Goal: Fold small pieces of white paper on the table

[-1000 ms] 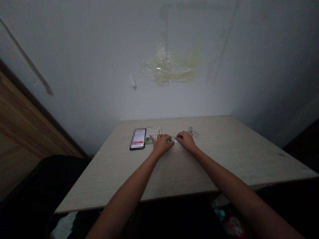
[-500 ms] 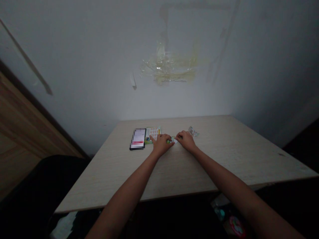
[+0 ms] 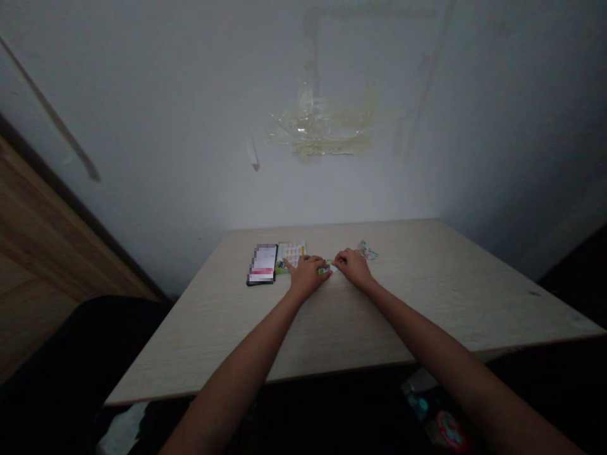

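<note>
Between my two hands lies a small green-and-white paper piece [image 3: 333, 268], low on the tabletop. My left hand [image 3: 307, 273] has its thumb and forefinger closed at the left end of this piece, while its little finger sticks out over a green printed card or packet [image 3: 291, 251]. The fingertips of my right hand [image 3: 353, 265] are pinched together at the piece's right end. Much of the piece is covered by fingers, so its exact kind cannot be told. Just beyond my right hand sits a crumpled clear-and-printed wrapper [image 3: 368, 251].
A phone [image 3: 262, 264] with a lit, blurred screen lies left of the printed card. The pale wooden table [image 3: 227, 335] meets a wall [image 3: 190, 126] bearing yellowed tape [image 3: 327, 129]. Below the front edge at right are a pink round object [image 3: 449, 430] and other items.
Almost nothing differs. Both hands stay at the green-and-white piece, with only slight shifts of the fingers.
</note>
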